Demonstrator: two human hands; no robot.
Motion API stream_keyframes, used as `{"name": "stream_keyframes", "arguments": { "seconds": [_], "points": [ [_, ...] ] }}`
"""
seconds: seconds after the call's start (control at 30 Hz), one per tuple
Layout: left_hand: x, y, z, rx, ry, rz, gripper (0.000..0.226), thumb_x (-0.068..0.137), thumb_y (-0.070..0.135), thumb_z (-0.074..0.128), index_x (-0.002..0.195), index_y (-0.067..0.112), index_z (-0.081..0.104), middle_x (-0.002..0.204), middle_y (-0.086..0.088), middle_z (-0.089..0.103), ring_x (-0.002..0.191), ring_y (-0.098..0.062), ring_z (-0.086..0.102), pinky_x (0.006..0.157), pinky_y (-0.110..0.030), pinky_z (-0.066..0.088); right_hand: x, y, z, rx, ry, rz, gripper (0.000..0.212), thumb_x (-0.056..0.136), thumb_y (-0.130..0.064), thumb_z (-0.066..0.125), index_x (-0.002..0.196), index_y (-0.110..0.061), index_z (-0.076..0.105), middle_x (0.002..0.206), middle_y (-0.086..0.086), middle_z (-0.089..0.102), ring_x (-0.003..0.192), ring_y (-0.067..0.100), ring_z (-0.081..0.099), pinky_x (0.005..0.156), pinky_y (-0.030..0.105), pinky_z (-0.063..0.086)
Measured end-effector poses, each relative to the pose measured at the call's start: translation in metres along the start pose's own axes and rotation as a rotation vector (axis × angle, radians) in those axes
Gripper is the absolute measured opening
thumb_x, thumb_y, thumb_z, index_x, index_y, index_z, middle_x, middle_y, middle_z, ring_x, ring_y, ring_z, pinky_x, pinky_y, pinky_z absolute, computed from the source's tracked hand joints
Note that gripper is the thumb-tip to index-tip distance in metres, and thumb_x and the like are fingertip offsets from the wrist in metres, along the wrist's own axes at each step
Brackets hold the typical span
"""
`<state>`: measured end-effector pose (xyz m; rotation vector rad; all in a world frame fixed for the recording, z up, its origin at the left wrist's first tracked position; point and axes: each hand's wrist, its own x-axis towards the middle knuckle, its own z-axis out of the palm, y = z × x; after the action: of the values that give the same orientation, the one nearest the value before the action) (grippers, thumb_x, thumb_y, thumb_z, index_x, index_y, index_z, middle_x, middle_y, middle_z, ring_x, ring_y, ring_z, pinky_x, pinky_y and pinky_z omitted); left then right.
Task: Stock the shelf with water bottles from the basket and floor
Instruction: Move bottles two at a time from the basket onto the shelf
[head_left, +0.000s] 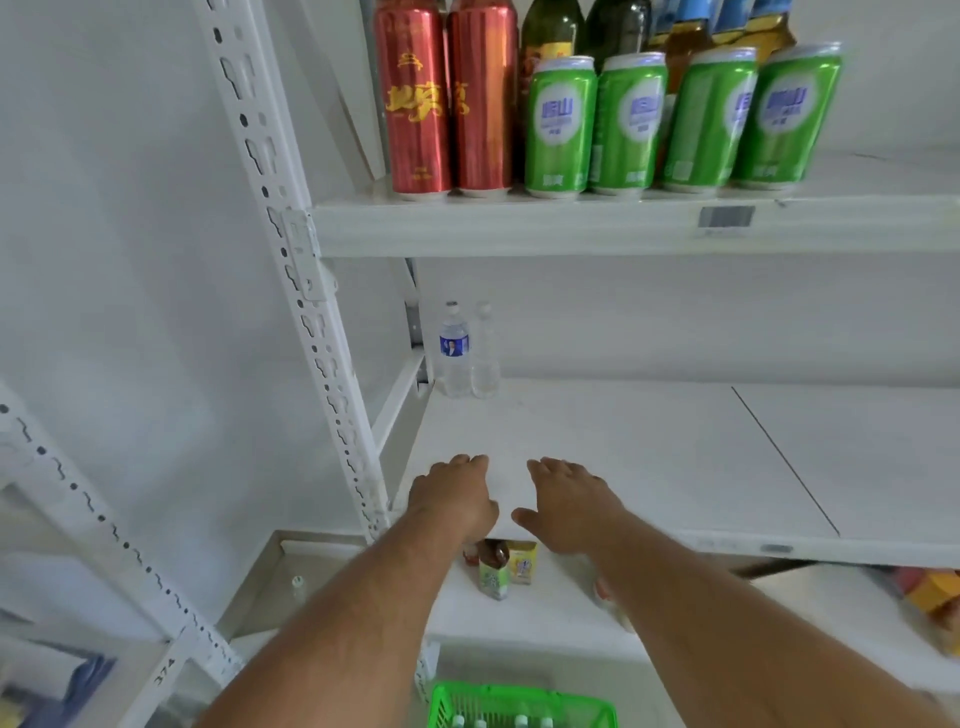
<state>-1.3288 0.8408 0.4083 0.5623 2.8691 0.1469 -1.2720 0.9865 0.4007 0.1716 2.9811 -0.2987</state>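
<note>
Two clear water bottles stand upright at the back left corner of the middle shelf (649, 457): one with a blue label (454, 349) and a plain one (485, 352) beside it. My left hand (457, 493) and my right hand (569, 501) hover side by side over the shelf's front left part, palms down, fingers loosely apart, holding nothing. A green basket (519, 704) sits below at the bottom edge, with several white bottle caps showing inside. One small bottle (297, 584) stands on the floor at the lower left.
The upper shelf (571, 223) carries red cans (415, 98), green cans (561, 124) and dark bottles. The lower shelf holds a green-labelled drink (493, 571) and a yellow carton (521, 562). A white perforated upright (306, 291) frames the left side.
</note>
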Motion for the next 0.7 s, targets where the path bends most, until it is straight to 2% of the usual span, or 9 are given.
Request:
{"name": "stream_keyframes", "arguments": {
  "seconds": [0.23,0.33,0.5,0.7],
  "points": [
    [-0.067,0.038,0.055,0.008,-0.106,-0.03,0.062,0.088,0.04,0.054,0.145,0.025,0.036,0.147,-0.001,0.042,0.129,-0.029,0.045,0.103,-0.044,0.042,-0.072,0.039,0.052,0.036,-0.085,-0.017,0.072,0.092,-0.058,0.051,0.146,-0.012,0.037,0.148,0.008,0.043,0.135,0.033,0.042,0.107,0.046,0.04],
    [-0.091,0.041,0.08,0.018,-0.146,-0.052,0.063,0.089,0.042,0.056,0.145,0.025,0.034,0.148,-0.001,0.042,0.131,-0.027,0.045,0.102,-0.043,0.043,-0.095,0.044,0.081,0.036,-0.164,-0.002,0.075,0.092,-0.058,0.05,0.149,-0.012,0.033,0.151,0.01,0.039,0.137,0.035,0.039,0.109,0.05,0.039],
    [-0.122,0.028,0.118,-0.008,-0.221,-0.075,0.073,0.089,0.042,0.056,0.152,0.026,0.024,0.155,0.001,0.034,0.135,-0.026,0.041,0.106,-0.043,0.041,-0.125,0.04,0.119,0.065,-0.234,0.003,0.068,0.093,-0.056,0.052,0.142,-0.011,0.038,0.143,0.011,0.045,0.13,0.033,0.044,0.103,0.047,0.043],
    [-0.14,-0.008,0.157,-0.098,-0.293,-0.102,0.069,0.088,0.044,0.058,0.149,0.027,0.03,0.151,0.0,0.04,0.133,-0.028,0.044,0.105,-0.043,0.042,-0.141,0.025,0.155,0.101,-0.305,0.081,0.069,0.094,-0.054,0.052,0.145,-0.011,0.035,0.146,0.011,0.042,0.133,0.033,0.042,0.106,0.047,0.042]
  ]
}}
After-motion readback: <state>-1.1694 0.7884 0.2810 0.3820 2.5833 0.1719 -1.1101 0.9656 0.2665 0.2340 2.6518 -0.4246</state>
